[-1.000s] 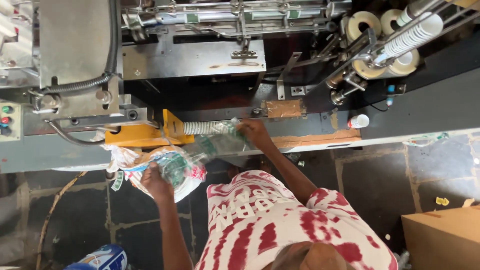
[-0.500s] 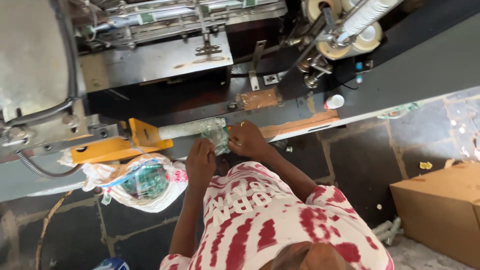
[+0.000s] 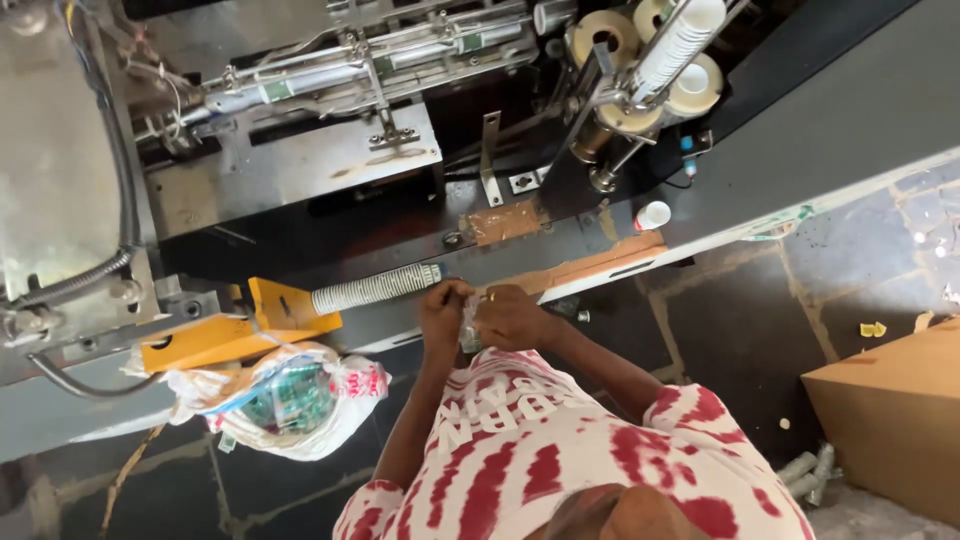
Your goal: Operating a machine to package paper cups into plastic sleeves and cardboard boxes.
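Shirt: a red and white blotched shirt point(image 3: 560, 450) fills the near middle, seen from above.
Left hand: the left hand point(image 3: 443, 310) is closed, fingertips pinched on a small clear packet point(image 3: 470, 325) at the machine's near edge.
Right hand: the right hand point(image 3: 512, 318) is curled shut on the same packet from the right, the two hands touching.
Packet: it sits between both hands, just right of the end of a row of stacked cups point(image 3: 375, 288) lying on its side; what is inside is too small to tell.
Doing it well: I judge that a firm pinch from both sides, close to the packet's top, keeps the thin film from slipping or tearing, with elbows clear of the cup row.
Plastic bag: a white bag point(image 3: 285, 400) hangs below the yellow bracket point(image 3: 235, 330), to the near left; green and clear packets show through its side, and it looks fairly full.
Cardboard box: a brown box point(image 3: 895, 420) stands on the floor at the near right; its inside is not visible.
Machine: a grey metal machine point(image 3: 290, 170) spans the far side.
Tape rolls: pale rolls point(image 3: 650, 60) sit on spindles at the far right.
Small bottle: a white capped bottle point(image 3: 653, 215) stands on the ledge right of the hands.
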